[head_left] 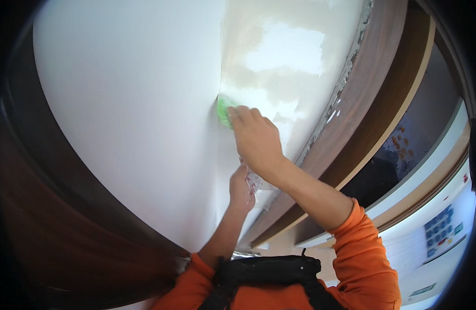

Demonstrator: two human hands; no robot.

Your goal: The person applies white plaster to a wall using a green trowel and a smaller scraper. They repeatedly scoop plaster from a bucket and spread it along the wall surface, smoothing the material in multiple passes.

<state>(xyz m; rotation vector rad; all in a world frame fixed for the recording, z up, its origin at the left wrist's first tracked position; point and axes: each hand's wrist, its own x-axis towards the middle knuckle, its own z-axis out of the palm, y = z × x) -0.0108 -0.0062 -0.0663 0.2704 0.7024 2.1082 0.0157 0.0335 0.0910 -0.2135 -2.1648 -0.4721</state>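
My right hand (257, 138) is closed around a green putty scraper (224, 110). The scraper's blade lies against the wall at the inner corner, where a smooth white wall (134, 103) meets a patchy wall strip (248, 67). White filler patches (285, 49) spread over that strip. Lower down, my left hand (240, 187) grips a whitish thing with reddish marks (254, 181). My right hand and wrist cover part of it, so its kind cannot be made out.
A rough, crumbly edge (337, 101) borders the patchy strip on the right. Beyond it runs a brown wooden frame (385, 116), with another room behind. Dark brown panelling (83, 206) curves along the left. A black strap pouch (269, 271) sits at my chest.
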